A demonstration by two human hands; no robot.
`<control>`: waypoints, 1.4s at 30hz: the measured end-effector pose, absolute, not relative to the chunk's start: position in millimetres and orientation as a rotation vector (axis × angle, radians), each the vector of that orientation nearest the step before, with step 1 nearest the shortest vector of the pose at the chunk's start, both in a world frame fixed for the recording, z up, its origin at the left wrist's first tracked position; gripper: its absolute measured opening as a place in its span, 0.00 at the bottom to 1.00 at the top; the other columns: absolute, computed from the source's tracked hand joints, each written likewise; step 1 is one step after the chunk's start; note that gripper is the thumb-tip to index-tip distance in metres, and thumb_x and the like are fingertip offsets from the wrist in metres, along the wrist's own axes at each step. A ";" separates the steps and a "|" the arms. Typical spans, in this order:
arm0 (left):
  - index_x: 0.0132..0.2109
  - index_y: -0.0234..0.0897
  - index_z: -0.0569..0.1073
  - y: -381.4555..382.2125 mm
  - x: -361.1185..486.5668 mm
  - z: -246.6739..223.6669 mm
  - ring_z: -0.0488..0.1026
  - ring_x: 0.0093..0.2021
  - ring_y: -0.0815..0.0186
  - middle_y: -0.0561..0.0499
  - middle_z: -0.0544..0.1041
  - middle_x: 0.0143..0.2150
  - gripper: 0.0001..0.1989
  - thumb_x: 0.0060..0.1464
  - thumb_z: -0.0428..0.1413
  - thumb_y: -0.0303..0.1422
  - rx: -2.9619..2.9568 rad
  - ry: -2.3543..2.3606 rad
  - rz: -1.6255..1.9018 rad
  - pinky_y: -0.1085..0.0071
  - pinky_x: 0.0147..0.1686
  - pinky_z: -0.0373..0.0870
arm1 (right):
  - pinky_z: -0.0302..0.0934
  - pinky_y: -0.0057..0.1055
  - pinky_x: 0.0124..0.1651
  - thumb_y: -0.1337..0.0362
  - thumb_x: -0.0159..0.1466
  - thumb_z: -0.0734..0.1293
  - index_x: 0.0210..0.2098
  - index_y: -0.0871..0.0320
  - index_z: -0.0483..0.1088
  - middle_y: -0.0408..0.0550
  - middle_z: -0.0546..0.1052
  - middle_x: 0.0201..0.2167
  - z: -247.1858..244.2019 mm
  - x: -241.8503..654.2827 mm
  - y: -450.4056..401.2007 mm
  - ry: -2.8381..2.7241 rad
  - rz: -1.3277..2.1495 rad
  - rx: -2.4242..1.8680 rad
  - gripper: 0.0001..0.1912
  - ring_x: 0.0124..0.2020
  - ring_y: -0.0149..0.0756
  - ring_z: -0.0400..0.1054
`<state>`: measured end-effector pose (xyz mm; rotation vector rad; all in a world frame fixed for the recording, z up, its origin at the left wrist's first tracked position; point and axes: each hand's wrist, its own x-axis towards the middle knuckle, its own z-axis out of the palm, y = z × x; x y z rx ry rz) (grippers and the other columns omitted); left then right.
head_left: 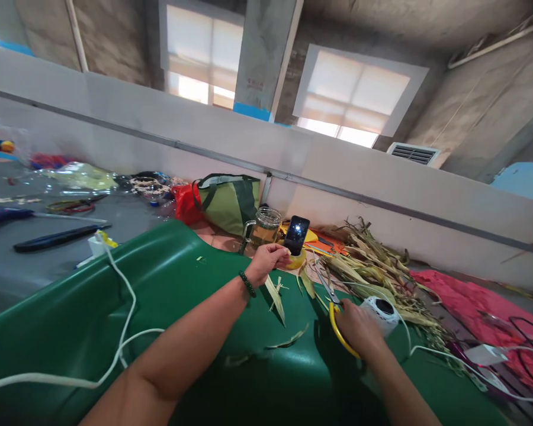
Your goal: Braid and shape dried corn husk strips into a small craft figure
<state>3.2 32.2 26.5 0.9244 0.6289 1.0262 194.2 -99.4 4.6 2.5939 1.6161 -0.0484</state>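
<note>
Many dry husks (pixel 373 269) lie beside scissors (pixel 333 294).

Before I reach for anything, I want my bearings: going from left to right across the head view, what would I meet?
Black tool → green bag → phone → scissors → white cylinder → pink sheet.

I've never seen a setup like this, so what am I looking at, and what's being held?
There's no machine here: these are a person's bare hands, seen in one picture from a camera on their head. The right hand holds yellow-handled scissors. The left hand is pinched beside an upright phone; anything between its fingers is too small to tell. Pale leafy scraps lie on a green sheet. Beyond are a glass mug, a green bag and a pile of dry husks.
</note>
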 end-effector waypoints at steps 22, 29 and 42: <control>0.26 0.30 0.70 26.3 -0.1 34.2 0.70 0.19 0.77 0.56 0.72 0.18 0.07 0.45 0.61 0.25 0.934 0.648 1.036 0.82 0.22 0.66 | 0.56 0.24 0.29 0.69 0.63 0.62 0.29 0.57 0.69 0.44 0.73 0.28 -3.4 120.5 -123.3 2.919 -0.203 1.539 0.07 0.27 0.29 0.67; 0.28 0.31 0.72 17.2 2.6 32.1 0.72 0.22 0.74 0.55 0.75 0.22 0.12 0.37 0.66 0.33 1.010 0.539 1.022 0.78 0.26 0.69 | 0.63 0.31 0.33 0.57 0.59 0.67 0.29 0.56 0.68 0.45 0.74 0.26 44.0 142.6 -59.9 3.117 0.082 2.586 0.10 0.26 0.34 0.68; 0.29 0.32 0.72 17.4 6.7 22.6 0.75 0.26 0.68 0.52 0.76 0.24 0.17 0.39 0.64 0.42 1.328 0.498 1.089 0.71 0.30 0.73 | 0.66 0.34 0.34 0.55 0.59 0.64 0.29 0.56 0.72 0.48 0.78 0.26 25.3 147.8 -32.4 3.257 -0.405 2.648 0.12 0.28 0.37 0.71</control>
